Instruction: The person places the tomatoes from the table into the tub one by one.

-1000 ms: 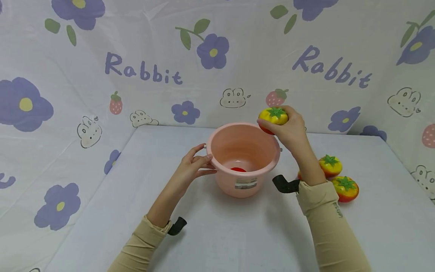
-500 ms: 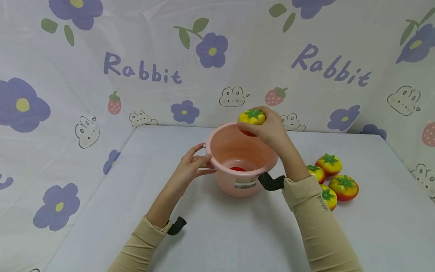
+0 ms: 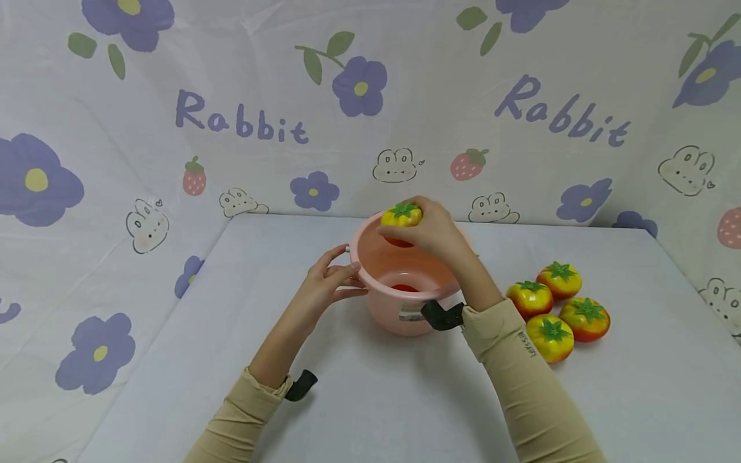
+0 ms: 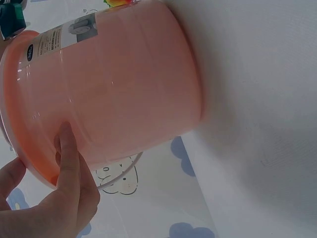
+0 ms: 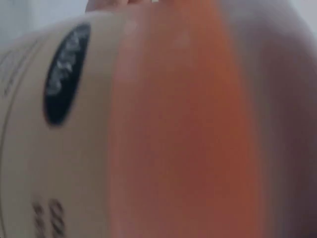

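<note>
1. Toward the near edge of the tabletop, two tan sleeves reach forward, each with a black fitting at the wrist; small lettering runs along the right one.
2. Toward the right edge, beyond the right sleeve, four loose fruits sit clustered just beside one another, yellow above, redder below, each capped by a green star-shaped top.
3. Well in from the left edge, a pink bucket stands upright. Its label faces the near edge, partly behind the right wrist's fitting; the right wrist view shows label and wall close up, blurred.
4. On the bucket's left side, the left hand is clamped on the rim, fingertips against the outer wall just below it. The left wrist view shows a pale handle hanging beyond these fingers.
5. On the bucket's floor, something red shows, too little of it to identify.
6. Over the bucket's mouth, toward its far side, the right hand is clamped round a yellow-and-red fruit, green top upward; how deep it sits cannot be told.
7. Past the back edge rises a white backdrop printed with flowers, strawberries, rabbits and "Rabbit".
</note>
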Motion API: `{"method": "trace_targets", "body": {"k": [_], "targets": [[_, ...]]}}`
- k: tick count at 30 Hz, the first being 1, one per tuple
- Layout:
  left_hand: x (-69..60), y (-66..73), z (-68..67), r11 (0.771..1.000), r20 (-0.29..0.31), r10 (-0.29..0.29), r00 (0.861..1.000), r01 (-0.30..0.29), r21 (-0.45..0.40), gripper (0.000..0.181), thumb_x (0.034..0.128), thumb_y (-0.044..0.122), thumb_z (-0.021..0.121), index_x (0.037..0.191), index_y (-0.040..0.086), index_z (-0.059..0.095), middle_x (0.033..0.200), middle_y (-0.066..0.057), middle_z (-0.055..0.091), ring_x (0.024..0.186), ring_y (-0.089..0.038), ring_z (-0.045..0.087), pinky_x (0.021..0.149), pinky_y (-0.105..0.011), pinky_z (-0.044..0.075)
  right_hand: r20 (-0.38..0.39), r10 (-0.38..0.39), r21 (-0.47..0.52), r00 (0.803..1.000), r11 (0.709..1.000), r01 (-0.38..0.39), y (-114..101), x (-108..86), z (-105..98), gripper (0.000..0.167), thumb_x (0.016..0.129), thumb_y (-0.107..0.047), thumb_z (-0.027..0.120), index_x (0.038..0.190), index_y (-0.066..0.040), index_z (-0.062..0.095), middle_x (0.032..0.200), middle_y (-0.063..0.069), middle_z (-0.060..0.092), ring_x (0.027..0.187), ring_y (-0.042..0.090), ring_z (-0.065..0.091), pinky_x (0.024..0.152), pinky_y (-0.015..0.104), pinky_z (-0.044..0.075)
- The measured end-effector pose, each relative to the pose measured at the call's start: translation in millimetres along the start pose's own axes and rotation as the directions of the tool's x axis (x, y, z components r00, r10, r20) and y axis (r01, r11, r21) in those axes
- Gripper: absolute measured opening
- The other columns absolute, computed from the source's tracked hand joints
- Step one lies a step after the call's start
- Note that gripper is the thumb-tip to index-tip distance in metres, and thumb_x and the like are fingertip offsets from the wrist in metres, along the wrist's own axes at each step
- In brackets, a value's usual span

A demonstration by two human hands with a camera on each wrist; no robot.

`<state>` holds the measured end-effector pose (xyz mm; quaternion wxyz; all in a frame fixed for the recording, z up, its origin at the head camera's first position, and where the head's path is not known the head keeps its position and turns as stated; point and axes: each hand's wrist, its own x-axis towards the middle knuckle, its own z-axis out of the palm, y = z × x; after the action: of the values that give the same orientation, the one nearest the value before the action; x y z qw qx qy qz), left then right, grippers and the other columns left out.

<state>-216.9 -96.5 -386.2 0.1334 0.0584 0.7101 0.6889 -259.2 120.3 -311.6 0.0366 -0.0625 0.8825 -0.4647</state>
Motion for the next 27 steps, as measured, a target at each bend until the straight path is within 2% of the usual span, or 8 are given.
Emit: {"method": "trace_targets", "body": {"k": [12, 16, 21, 27], "targets": [[1.3, -0.8, 1.2, 1.0, -0.004, 0.01, 1.0, -0.01, 0.013, 0.066, 0.097, 0.032, 0.059, 0.153, 0.02, 0.025, 0.115, -0.014, 0.065, 0.101, -0.019, 0.071, 0.098, -0.037, 0.055, 0.069, 0.046, -0.122, 0.997, 0.992, -0.038, 1, 1.5, 10, 0.073, 0.082, -0.044, 0.075, 0.138, -0.007, 0.044, 0.124, 0.012, 0.057, 0.111, 0.028, 0.056, 0.098, 0.04, 0.054], [1.8, -0.9, 1.7, 1.0, -0.008, 0.012, 1.0, -0.012, 0.022, 0.068, 0.0971, 0.033, 0.059, 0.153, 0.018, 0.024, 0.115, -0.014, 0.065, 0.1, -0.019, 0.071, 0.098, -0.038, 0.055, 0.098, 0.013, -0.151, 0.995, 0.989, 0.002, 4, 2.1, 12, 0.073, 0.082, -0.043, 0.074, 0.139, -0.007, 0.044, 0.126, 0.012, 0.057, 0.112, 0.029, 0.055, 0.098, 0.042, 0.053], [2.9, -0.3, 2.4, 1.0, -0.006, 0.014, 1.0, -0.014, 0.027, 0.069, 0.0972, 0.034, 0.059, 0.154, 0.018, 0.023, 0.115, -0.014, 0.066, 0.1, -0.02, 0.071, 0.098, -0.039, 0.055, 0.142, -0.051, -0.139, 0.989, 0.988, 0.071, 8, 1.9, 15, 0.072, 0.082, -0.038, 0.076, 0.141, -0.01, 0.044, 0.131, 0.012, 0.056, 0.117, 0.03, 0.054, 0.1, 0.046, 0.051], [2.8, -0.2, 2.6, 0.999, -0.006, 0.017, 1.0, -0.016, 0.033, 0.069, 0.0974, 0.034, 0.059, 0.154, 0.017, 0.023, 0.118, -0.017, 0.065, 0.101, -0.021, 0.071, 0.1, -0.04, 0.054, 0.144, -0.045, -0.083, 0.989, 0.995, 0.058, 8, 0.0, 15, 0.077, 0.081, -0.041, 0.077, 0.143, -0.011, 0.042, 0.139, 0.013, 0.052, 0.129, 0.033, 0.049, 0.104, 0.051, 0.049]]}}
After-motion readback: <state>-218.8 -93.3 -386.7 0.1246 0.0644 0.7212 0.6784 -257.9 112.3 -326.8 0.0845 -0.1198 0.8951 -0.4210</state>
